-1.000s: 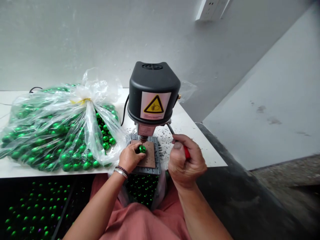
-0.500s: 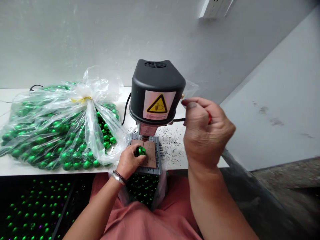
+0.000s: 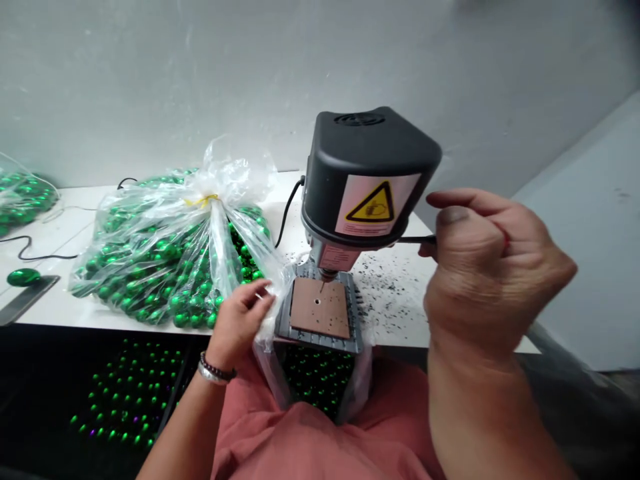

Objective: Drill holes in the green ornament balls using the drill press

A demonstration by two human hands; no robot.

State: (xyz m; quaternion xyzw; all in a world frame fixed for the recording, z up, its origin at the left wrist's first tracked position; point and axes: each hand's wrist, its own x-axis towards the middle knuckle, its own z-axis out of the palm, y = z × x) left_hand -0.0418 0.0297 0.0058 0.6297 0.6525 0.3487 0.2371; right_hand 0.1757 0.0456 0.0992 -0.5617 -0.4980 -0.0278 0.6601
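My right hand (image 3: 480,280) is wrapped round the black feed lever (image 3: 417,240) of a small bench drill press (image 3: 370,173). The thin drill bit (image 3: 324,287) stands above a brown board (image 3: 320,320) that has one small hole and lies on the grey base. My left hand (image 3: 243,320) is left of the base, beside a clear plastic bag (image 3: 200,247) full of shiny green balls and tied with yellow string. Its thumb and fingers are bent but apart, with no ball seen between them. Whether the fingertips touch the bag's plastic I cannot tell.
Dark shavings (image 3: 390,300) litter the white table (image 3: 45,200) right of the drill. Below the base hangs an open plastic bag with green balls (image 3: 317,377). More green balls (image 3: 130,393) sit low on the left. A phone-like slab (image 3: 30,300) lies at the table's left edge.
The green ball my left hand held on the board under the bit is gone from there. My left hand has moved left off the board. The view has turned left; my right hand stays on the lever.
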